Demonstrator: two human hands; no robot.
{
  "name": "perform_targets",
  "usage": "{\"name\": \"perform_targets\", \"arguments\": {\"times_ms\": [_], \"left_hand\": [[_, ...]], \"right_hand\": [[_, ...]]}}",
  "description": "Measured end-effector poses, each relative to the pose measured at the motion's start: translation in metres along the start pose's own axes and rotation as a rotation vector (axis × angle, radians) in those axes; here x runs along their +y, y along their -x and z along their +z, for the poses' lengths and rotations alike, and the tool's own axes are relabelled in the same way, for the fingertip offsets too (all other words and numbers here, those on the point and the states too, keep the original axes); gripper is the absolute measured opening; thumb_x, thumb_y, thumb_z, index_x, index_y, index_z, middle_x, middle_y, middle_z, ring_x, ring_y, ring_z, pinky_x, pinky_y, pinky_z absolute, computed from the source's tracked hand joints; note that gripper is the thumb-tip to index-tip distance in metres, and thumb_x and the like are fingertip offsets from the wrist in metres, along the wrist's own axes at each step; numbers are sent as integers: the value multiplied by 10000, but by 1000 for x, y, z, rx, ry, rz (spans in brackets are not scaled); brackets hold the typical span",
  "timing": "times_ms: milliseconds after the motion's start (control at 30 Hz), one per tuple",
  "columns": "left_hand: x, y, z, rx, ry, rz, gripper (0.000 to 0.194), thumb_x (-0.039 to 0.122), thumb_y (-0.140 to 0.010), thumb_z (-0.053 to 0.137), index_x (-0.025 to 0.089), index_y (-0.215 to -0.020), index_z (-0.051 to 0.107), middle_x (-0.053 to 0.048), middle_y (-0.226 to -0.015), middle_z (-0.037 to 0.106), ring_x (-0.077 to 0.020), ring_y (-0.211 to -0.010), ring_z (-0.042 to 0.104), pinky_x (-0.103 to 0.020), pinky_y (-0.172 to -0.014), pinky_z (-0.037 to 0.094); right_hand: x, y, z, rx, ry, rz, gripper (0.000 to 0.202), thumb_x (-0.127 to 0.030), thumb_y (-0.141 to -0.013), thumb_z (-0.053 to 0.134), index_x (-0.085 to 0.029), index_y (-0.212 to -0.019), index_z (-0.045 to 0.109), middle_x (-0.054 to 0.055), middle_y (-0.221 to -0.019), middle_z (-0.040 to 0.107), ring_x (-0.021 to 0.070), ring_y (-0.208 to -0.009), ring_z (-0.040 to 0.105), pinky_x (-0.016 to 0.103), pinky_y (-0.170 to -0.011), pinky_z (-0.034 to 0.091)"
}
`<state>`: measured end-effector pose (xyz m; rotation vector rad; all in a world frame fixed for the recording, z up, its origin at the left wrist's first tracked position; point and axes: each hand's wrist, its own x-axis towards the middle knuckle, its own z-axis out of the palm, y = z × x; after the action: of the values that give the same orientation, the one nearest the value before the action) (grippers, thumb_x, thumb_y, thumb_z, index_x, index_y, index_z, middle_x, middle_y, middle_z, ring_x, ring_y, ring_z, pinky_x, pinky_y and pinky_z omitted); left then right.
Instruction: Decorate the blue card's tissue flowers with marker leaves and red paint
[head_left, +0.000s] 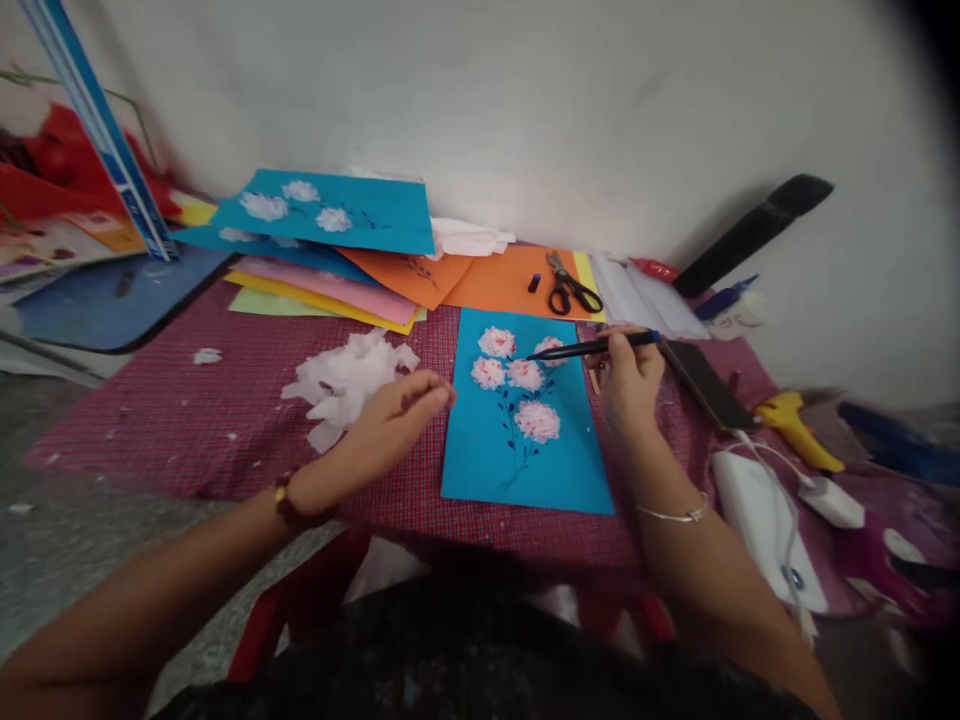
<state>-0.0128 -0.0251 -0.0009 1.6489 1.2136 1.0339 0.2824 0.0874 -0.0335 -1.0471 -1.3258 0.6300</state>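
Note:
A dark marker [592, 347] with a blue end is gripped in my right hand [634, 385]. Its tip points left, over the flowers on a blue sheet [465, 460]; whether it touches cannot be told. The sheet bears several pale, red-flecked paper flowers [538, 421], with dark stems and leaves drawn around them. By the sheet's left edge is my left hand [397, 415], fingers curled in and thumb against them; anything inside is hidden. White tissue pieces [349, 375] are heaped just beyond it. A small dark cap [534, 283] lies behind the sheet.
Black-handled scissors [568, 290] rest on orange paper [495, 283]. Another flowered blue sheet [382, 215] tops stacked coloured paper at the back left. On the right are a phone [705, 383], a yellow glue gun [799, 430] and a white power strip [765, 530] with cables.

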Motion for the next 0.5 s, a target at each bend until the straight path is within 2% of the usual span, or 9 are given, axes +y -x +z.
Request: {"name": "perform_targets", "arguments": {"times_ms": [100,167,233,300,433,500], "left_hand": [[-15,11,-5,-379,-401,191,299,323,-1011,432,188,-791,583,-13,-780,600,-159,-727,534,-319,-681,405],[-21,16,-2,-515,-647,383,241,270,-999,463,194,-817,600,-29,-833,625,-183,-790,546,-343,-723,411],[-24,20,3,-561,-836,531,161,222,-965,521,204,-841,622,-36,-861,641,-200,-821,547,-357,-733,413],[-24,21,8,-572,-937,593,104,194,-929,576,213,-845,634,-33,-852,648,-202,-805,544,-357,-701,411],[-19,22,14,-561,-1002,614,76,172,-880,641,219,-822,654,-35,-825,658,-206,-777,545,-351,-649,405],[-17,22,17,-547,-1020,604,82,154,-861,655,212,-804,663,-43,-815,663,-209,-766,550,-350,-635,405]], "right_hand": [[-2,6,-3,8,96,-75,276,-487,-869,622,-213,-845,614,-33,-593,557,102,-464,499,253,-467,395],[-6,11,-1,8,137,-104,258,-474,-873,611,-218,-844,625,-27,-624,563,110,-489,525,260,-482,419],[-11,17,2,-24,161,-107,243,-464,-877,609,-224,-855,640,-10,-687,592,118,-518,544,269,-492,438],[-15,22,6,-79,186,-117,225,-452,-880,616,-230,-873,650,12,-762,626,131,-560,573,285,-523,468],[-19,27,10,-252,267,-158,207,-430,-901,596,-231,-917,648,28,-805,662,164,-648,629,333,-634,519],[-21,26,10,-298,325,-190,182,-400,-900,591,-227,-912,646,30,-797,671,178,-689,640,355,-681,524]]}}
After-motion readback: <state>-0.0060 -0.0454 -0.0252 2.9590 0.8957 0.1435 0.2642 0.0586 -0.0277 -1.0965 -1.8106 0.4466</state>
